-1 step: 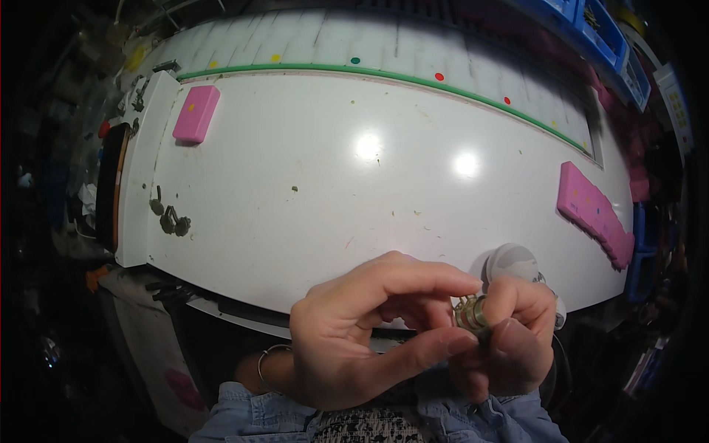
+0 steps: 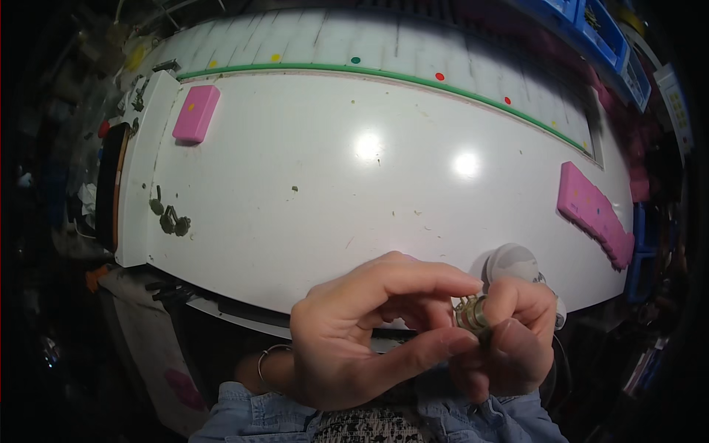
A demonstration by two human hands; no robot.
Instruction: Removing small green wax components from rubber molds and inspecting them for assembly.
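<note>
Landmark: green strip (image 2: 317,66) along the counter's (image 2: 332,148) far side; places below go by it.
Small round part: metallic, olive-brass, thin prongs or loops on its upper left; held up between both hands, off the near edge, well apart from the green strip. (image 2: 470,316)
Left hand: half curled, thumb below and forefinger above with a modest gap, fingertips seemingly on the small round part; exact contact partly hidden. (image 2: 340,332)
Right hand: bunched tight, thumb and bent forefinger apparently pinching the part's right side; other fingers folded under. (image 2: 521,347)
White rounded object: just beyond the right hand, toward the green strip. (image 2: 513,262)
Olive pieces: person's side of the green strip's left end, well apart from it. (image 2: 175,221)
Pink block: near that same end. (image 2: 196,114)
Pink row: wavy-edged, person's side of the strip's right end. (image 2: 594,214)
Handling, my call: let the right pinch anchor the body, left fingertips do the fine work; grip by the rim, keep pressure off the prongs, they look easy to bend.
Visibility: fingers cover much of the part; tipping it toward the eyes would help.
Risk: it could slip past the near edge; working further over the counter, toward the green strip, seems safer.
</note>
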